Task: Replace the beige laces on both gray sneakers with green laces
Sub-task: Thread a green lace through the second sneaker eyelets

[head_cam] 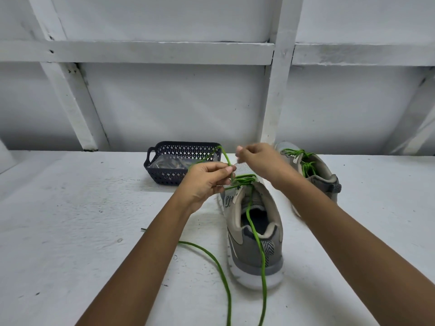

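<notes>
Two shoes: near gray mesh sneaker (255, 250) and far gray sneaker (324, 177), both on the white painted tabletop (70, 231).
Far shoe: laced in green; judged finished.
Near shoe: thin green cord lace (257, 236) crosses the eyelets, its tails trailing loose; tightening and tying judged left.
Left hand (204, 182): pinches a lace loop above the tongue.
Right hand (256, 161): fingers curled, blurred; grip cannot be told.
Dark blue perforated plastic basket (164, 149): behind, holding a pale bundle.

— What do we face here?
— We face a white-painted wall (164, 102), crossed by a level rail (141, 51), an upright post (277, 90) and a slanted brace (70, 102).
— And below it?
— We see a white table (70, 208), scuffed and speckled, in soft, even light.
</notes>
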Tool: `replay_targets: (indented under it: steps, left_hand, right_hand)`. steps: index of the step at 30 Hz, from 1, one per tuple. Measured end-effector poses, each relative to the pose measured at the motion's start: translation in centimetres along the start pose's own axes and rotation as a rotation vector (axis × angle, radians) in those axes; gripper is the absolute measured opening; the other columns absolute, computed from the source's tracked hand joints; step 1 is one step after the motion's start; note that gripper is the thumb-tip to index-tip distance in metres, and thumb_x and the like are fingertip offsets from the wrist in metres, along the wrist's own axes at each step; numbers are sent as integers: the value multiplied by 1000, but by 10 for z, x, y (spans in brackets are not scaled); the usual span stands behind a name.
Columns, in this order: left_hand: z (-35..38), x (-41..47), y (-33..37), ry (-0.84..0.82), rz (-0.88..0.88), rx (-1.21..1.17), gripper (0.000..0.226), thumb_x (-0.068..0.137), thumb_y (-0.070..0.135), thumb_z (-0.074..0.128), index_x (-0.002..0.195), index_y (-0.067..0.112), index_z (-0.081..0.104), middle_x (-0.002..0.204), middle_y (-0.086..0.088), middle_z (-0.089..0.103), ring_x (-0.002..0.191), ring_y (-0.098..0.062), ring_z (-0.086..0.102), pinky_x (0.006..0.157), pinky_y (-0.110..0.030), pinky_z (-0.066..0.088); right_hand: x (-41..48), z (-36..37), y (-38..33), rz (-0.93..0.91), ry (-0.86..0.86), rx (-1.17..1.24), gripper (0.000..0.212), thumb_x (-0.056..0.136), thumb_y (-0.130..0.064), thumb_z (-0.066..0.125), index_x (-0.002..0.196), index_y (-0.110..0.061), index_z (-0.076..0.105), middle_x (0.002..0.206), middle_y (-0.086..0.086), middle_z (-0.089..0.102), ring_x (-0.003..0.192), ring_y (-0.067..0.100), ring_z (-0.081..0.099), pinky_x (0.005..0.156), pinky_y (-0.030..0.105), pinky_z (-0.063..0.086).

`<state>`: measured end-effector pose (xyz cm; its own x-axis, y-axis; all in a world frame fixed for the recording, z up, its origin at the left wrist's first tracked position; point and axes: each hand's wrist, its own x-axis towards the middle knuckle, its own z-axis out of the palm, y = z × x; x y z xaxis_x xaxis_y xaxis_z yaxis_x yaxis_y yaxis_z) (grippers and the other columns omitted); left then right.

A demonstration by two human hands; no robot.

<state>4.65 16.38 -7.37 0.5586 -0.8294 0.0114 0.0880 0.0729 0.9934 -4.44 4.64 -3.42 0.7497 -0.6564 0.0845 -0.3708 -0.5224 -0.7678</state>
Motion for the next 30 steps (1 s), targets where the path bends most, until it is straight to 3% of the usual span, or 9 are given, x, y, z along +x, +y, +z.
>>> replay_targets:
  steps: [3,5,7,11,16,19,23,27,30]
  left_hand:
    - [0,3,-9,99,-19,1,12,88,3,60,86,11,68,72,3,66,58,-2,58,52,-12,45]
    - [2,3,-14,135,-20,39,14,88,2,60,84,13,68,75,1,65,59,-2,58,53,-12,45]
    - [4,2,-18,155,-7,72,16,87,1,61,82,15,67,75,0,64,62,-4,58,53,-12,46]
    - [7,0,-26,173,12,104,20,87,-1,61,78,16,65,71,1,63,62,-5,59,54,-13,46]
    - [10,7,-37,239,58,119,18,85,-3,63,79,14,64,71,-1,64,60,-4,62,62,-18,52]
    - [13,11,-44,291,87,80,21,84,-6,62,77,13,63,72,-4,63,66,-13,62,68,-25,56]
    - [17,15,-49,334,127,116,24,85,-5,62,77,17,61,71,-2,62,65,-11,60,69,-25,53]
    - [19,18,-54,376,162,151,21,84,0,65,77,19,62,75,-1,64,73,-16,60,78,-33,53]
    - [21,20,-59,420,218,205,11,83,3,67,82,14,64,75,3,65,73,-11,62,77,-27,53]
  right_hand:
    - [2,-1,12,80,-127,-421,50,95,-44,43,95,0,68,89,14,64,97,31,60,78,31,43]
    - [2,2,16,123,-202,-522,49,94,-48,45,84,-4,63,85,10,55,92,29,56,74,28,38]
    - [3,5,19,152,-225,-461,42,91,-46,51,79,-7,59,84,10,51,83,25,50,71,26,36]
    - [-1,6,22,180,-201,-265,31,86,-34,62,91,-5,70,74,7,53,68,19,48,52,25,36]
    - [-5,8,30,236,-161,-58,25,88,-22,62,98,-1,72,62,-1,54,54,9,43,37,10,31]
    - [-4,12,34,283,-133,49,26,84,-17,67,96,6,71,68,9,58,59,17,48,52,17,40]
    - [1,18,43,330,-103,160,29,78,-12,70,92,13,66,71,17,58,67,25,53,71,41,50]
    - [1,19,46,358,-101,227,28,80,-9,68,94,15,65,72,18,58,68,27,54,71,40,50]
    - [1,19,47,379,-109,280,26,81,-8,67,95,14,65,74,19,58,68,27,54,74,41,51]
